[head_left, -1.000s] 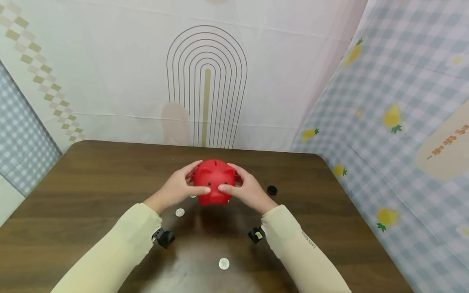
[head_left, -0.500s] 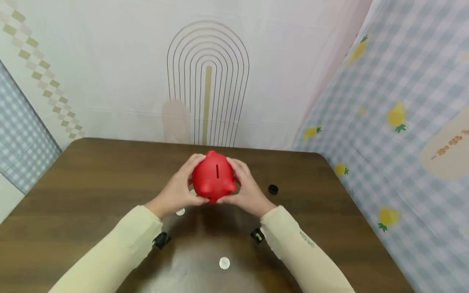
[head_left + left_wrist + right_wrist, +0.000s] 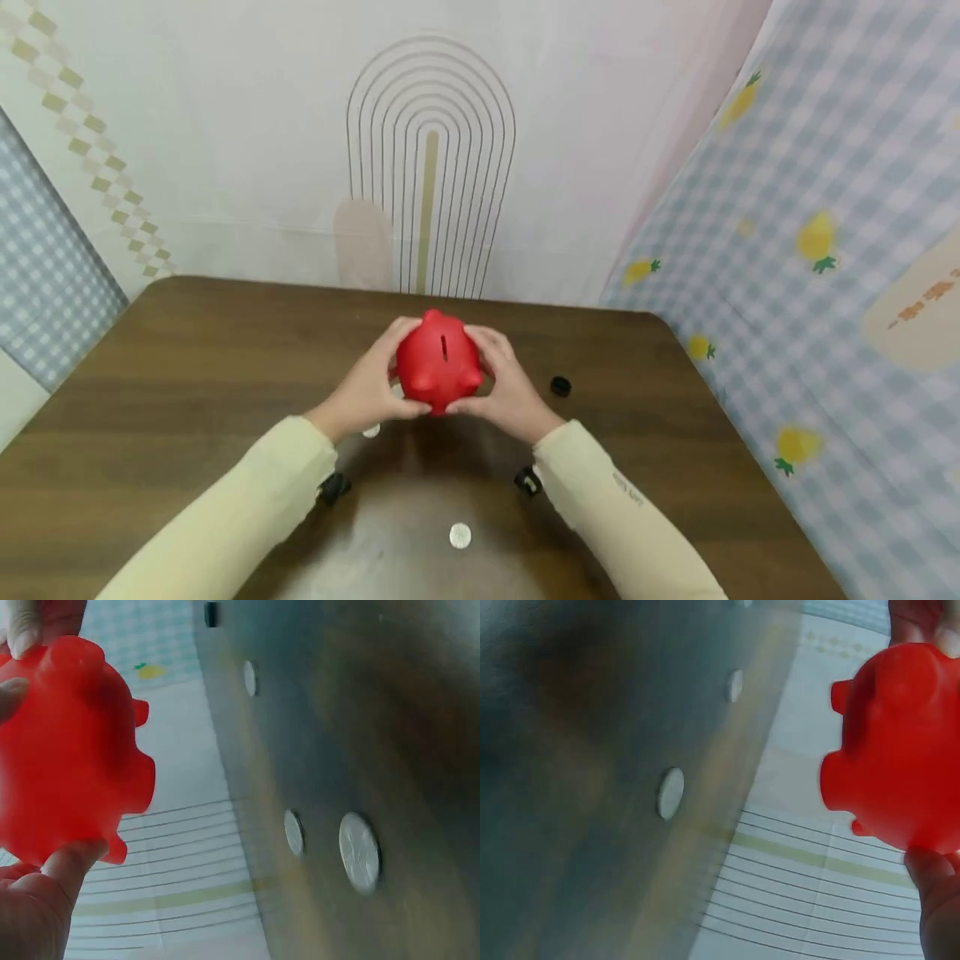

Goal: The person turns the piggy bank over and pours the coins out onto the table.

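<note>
A red piggy bank (image 3: 427,358) is held between both hands over the table, its coin slot and ears facing the head camera. My left hand (image 3: 367,392) grips its left side, thumb at the near end and fingers round the far part. The right hand (image 3: 510,396) mirrors this on the other side. In the left wrist view, the bank's stubby feet (image 3: 139,784) stick out towards the tabletop, apart from it. Below it, several silver coins lie on the wood, among them a near coin (image 3: 360,853) and a smaller-looking coin (image 3: 294,832).
One coin (image 3: 461,535) lies near the front of the brown wooden table (image 3: 225,367); another coin (image 3: 371,431) shows beside the left wrist. A small round black cap (image 3: 560,386) sits right of the right hand. Patterned cloth (image 3: 285,150) hangs behind the table.
Both hands have tipped the piggy bank, so its face has turned down out of sight and its slotted top shows. Over the last half second it has barely moved.
</note>
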A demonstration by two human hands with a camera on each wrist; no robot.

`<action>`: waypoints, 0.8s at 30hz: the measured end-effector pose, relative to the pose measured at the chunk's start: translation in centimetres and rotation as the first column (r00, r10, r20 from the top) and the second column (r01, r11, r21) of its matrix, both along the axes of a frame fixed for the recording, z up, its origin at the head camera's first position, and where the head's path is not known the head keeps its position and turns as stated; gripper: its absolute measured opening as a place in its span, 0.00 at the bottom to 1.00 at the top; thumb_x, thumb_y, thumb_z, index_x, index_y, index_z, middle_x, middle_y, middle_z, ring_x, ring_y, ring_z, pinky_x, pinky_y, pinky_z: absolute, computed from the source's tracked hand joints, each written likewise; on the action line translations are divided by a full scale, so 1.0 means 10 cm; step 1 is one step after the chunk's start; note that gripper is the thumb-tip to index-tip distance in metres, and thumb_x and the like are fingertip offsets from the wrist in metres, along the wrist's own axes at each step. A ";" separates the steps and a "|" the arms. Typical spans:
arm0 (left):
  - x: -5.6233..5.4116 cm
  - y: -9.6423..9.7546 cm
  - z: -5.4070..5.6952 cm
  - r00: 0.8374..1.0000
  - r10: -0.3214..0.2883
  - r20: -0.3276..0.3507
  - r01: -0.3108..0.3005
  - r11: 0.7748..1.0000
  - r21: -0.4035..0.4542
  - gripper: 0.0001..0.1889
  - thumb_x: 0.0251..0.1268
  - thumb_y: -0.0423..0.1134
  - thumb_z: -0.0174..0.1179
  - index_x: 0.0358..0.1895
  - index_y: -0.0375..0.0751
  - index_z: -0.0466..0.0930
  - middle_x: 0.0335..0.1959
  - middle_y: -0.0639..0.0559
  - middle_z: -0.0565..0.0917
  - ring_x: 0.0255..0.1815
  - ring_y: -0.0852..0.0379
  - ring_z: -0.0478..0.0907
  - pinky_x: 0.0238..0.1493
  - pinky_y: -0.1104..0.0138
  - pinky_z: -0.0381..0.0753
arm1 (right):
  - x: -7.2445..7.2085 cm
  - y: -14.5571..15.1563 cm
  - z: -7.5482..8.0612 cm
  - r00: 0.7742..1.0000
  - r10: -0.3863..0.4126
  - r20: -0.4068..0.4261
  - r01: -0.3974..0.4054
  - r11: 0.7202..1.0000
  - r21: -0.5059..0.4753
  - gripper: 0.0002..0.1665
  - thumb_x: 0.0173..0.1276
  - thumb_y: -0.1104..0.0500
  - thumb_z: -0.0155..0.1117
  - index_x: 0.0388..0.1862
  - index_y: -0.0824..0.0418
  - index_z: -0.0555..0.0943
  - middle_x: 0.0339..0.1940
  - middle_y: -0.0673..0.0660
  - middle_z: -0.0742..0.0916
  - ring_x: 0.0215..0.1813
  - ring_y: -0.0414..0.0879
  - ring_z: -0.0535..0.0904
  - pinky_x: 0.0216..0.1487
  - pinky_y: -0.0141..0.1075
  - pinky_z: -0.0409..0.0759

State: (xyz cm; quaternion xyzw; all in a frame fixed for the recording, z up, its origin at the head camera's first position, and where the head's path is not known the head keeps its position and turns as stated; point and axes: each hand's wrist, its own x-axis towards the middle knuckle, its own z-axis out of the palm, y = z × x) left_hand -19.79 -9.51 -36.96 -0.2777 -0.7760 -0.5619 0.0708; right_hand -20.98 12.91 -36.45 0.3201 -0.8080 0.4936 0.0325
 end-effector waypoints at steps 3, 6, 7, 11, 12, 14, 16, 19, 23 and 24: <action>0.00 0.01 -0.03 1.000 0.009 0.017 -0.008 0.999 -0.031 0.51 0.38 0.27 0.77 0.70 0.47 0.59 0.67 0.51 0.63 0.61 0.46 0.70 0.50 0.56 0.82 | -0.01 0.00 -0.04 0.999 -0.007 0.039 0.007 1.000 0.022 0.58 0.46 0.66 0.79 0.75 0.58 0.58 0.71 0.59 0.62 0.68 0.56 0.64 0.61 0.48 0.75; 0.01 0.01 0.03 0.998 0.028 -0.050 -0.033 0.994 -0.108 0.52 0.36 0.27 0.77 0.71 0.48 0.59 0.68 0.52 0.62 0.63 0.47 0.67 0.47 0.56 0.83 | -0.01 -0.01 -0.04 0.999 -0.023 0.033 0.022 0.999 0.028 0.62 0.46 0.66 0.79 0.77 0.53 0.54 0.72 0.57 0.60 0.70 0.53 0.61 0.58 0.49 0.77; 0.01 0.00 0.07 0.997 0.034 -0.075 -0.045 0.988 -0.150 0.52 0.36 0.28 0.77 0.71 0.48 0.59 0.69 0.52 0.62 0.63 0.48 0.67 0.47 0.56 0.83 | -0.01 -0.01 -0.04 0.999 -0.029 0.035 0.028 0.999 0.029 0.63 0.46 0.66 0.79 0.78 0.53 0.53 0.72 0.57 0.59 0.70 0.54 0.60 0.58 0.49 0.78; 0.00 0.02 0.22 0.992 0.028 -0.127 -0.069 0.940 -0.333 0.51 0.38 0.34 0.78 0.72 0.43 0.60 0.67 0.49 0.64 0.60 0.47 0.69 0.45 0.55 0.84 | 0.01 -0.01 -0.06 0.987 -0.065 0.150 0.059 0.997 0.047 0.65 0.49 0.60 0.79 0.79 0.51 0.49 0.73 0.56 0.60 0.68 0.54 0.62 0.54 0.47 0.80; -0.01 0.02 0.25 0.993 0.024 -0.113 -0.064 0.929 -0.365 0.51 0.38 0.34 0.77 0.71 0.42 0.60 0.66 0.49 0.65 0.59 0.47 0.70 0.45 0.56 0.84 | 0.01 -0.01 -0.07 0.978 -0.076 0.193 0.068 0.996 0.049 0.64 0.49 0.58 0.79 0.78 0.50 0.49 0.72 0.55 0.61 0.68 0.54 0.63 0.53 0.46 0.81; -0.02 0.03 0.28 0.997 0.015 -0.077 -0.044 0.920 -0.390 0.50 0.39 0.36 0.77 0.71 0.40 0.61 0.64 0.49 0.67 0.56 0.47 0.72 0.44 0.56 0.84 | 0.03 0.00 -0.09 0.961 -0.096 0.260 0.088 0.995 0.041 0.64 0.48 0.56 0.80 0.78 0.49 0.51 0.71 0.54 0.63 0.67 0.54 0.65 0.53 0.46 0.81; -0.04 0.03 0.25 0.999 0.023 -0.042 -0.037 0.925 -0.378 0.49 0.39 0.36 0.77 0.70 0.38 0.61 0.63 0.49 0.69 0.54 0.48 0.73 0.45 0.58 0.83 | 0.03 0.01 -0.12 0.953 -0.104 0.283 0.096 0.994 0.045 0.63 0.48 0.54 0.80 0.78 0.49 0.52 0.70 0.54 0.65 0.66 0.54 0.67 0.54 0.47 0.80; 0.00 0.03 0.18 1.000 0.012 0.002 -0.011 0.934 -0.356 0.50 0.39 0.36 0.77 0.71 0.36 0.61 0.63 0.47 0.70 0.54 0.48 0.74 0.45 0.60 0.82 | 0.06 0.05 -0.15 0.946 -0.101 0.308 0.081 0.994 0.077 0.62 0.48 0.53 0.80 0.78 0.50 0.53 0.70 0.55 0.66 0.66 0.52 0.67 0.56 0.44 0.78; 0.05 0.06 0.19 1.000 0.018 -0.022 -0.025 0.939 -0.344 0.50 0.39 0.37 0.77 0.72 0.38 0.61 0.65 0.47 0.68 0.55 0.47 0.73 0.46 0.58 0.83 | 0.08 0.09 -0.15 0.951 -0.092 0.294 0.085 0.996 0.038 0.61 0.48 0.55 0.80 0.77 0.50 0.55 0.70 0.54 0.67 0.66 0.52 0.67 0.56 0.45 0.78; 0.04 0.06 0.20 0.999 0.020 -0.036 -0.031 0.941 -0.337 0.51 0.39 0.37 0.77 0.72 0.38 0.61 0.65 0.47 0.68 0.55 0.47 0.73 0.45 0.57 0.83 | 0.07 0.09 -0.14 0.957 -0.093 0.275 0.089 0.996 0.027 0.62 0.47 0.56 0.80 0.77 0.50 0.55 0.70 0.54 0.67 0.65 0.53 0.68 0.55 0.45 0.79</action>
